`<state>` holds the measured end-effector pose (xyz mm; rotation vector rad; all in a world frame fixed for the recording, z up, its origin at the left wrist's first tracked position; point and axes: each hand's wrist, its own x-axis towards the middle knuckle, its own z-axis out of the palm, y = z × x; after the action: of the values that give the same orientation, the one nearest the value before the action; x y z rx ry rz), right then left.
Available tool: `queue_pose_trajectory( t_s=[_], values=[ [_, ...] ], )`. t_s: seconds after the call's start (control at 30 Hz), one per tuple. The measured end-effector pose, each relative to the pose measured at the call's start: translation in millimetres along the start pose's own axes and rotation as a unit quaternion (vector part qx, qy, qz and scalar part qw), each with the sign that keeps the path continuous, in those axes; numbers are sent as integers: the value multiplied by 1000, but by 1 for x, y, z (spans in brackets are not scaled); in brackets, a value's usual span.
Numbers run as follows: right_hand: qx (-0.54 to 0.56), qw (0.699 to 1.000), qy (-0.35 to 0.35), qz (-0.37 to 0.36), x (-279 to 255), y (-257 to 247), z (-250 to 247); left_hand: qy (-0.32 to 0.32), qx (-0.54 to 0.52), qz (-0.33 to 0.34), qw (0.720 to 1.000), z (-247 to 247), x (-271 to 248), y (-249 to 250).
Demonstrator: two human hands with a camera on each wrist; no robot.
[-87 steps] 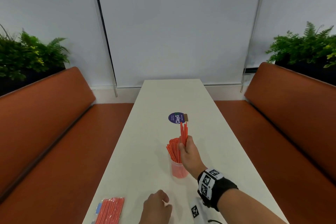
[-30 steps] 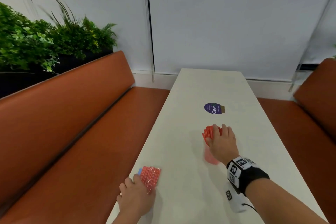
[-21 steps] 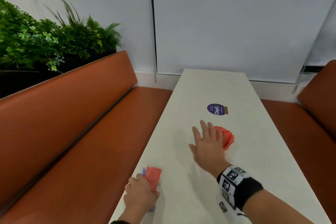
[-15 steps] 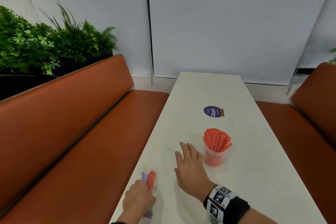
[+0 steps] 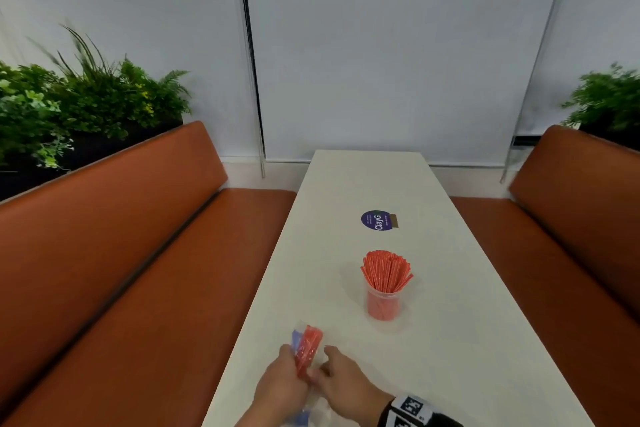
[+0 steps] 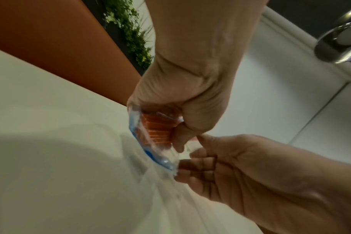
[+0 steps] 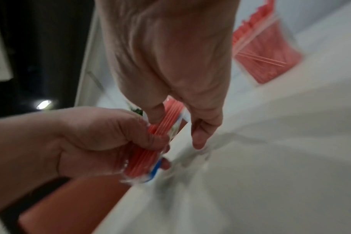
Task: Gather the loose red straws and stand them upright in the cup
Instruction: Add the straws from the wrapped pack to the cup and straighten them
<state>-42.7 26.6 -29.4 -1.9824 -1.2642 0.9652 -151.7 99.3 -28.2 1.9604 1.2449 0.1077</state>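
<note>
At the desk's (image 5: 450, 374) near left edge, the left hand (image 5: 282, 388) grips the light, slippery bagged red straws (image 5: 306, 350) mid-length, while the right hand (image 5: 341, 383) pinches the crinkly wrapper, best torn there.

Plastic, leather-look and matt white surfaces

The cup (image 5: 383, 305) is clear, thin plastic, its red straws (image 5: 387, 269) smooth with fine pale stripes; the packet (image 6: 150, 139) in the hands is crinkly, glossy clear film with a blue edge. The bench (image 5: 450, 340) is smooth, matt off-white, the seats (image 5: 104, 253) leather-like with a soft sheen.
</note>
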Motion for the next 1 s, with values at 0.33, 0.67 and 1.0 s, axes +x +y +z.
queue_pose_trajectory(
  t_s=[0.33, 0.67, 1.0],
  values=[
    [348, 931, 113, -12, -24, 7, -38, -99, -160, 131, 973, 27, -11, 59],
    [352, 917, 183, -44, -54, 8, -68, -219, -247, 73, 941, 45, -14, 75],
    [258, 955, 132, -59, -61, 7, -62, -230, -348, 63, 906, 34, -26, 83]
  ],
)
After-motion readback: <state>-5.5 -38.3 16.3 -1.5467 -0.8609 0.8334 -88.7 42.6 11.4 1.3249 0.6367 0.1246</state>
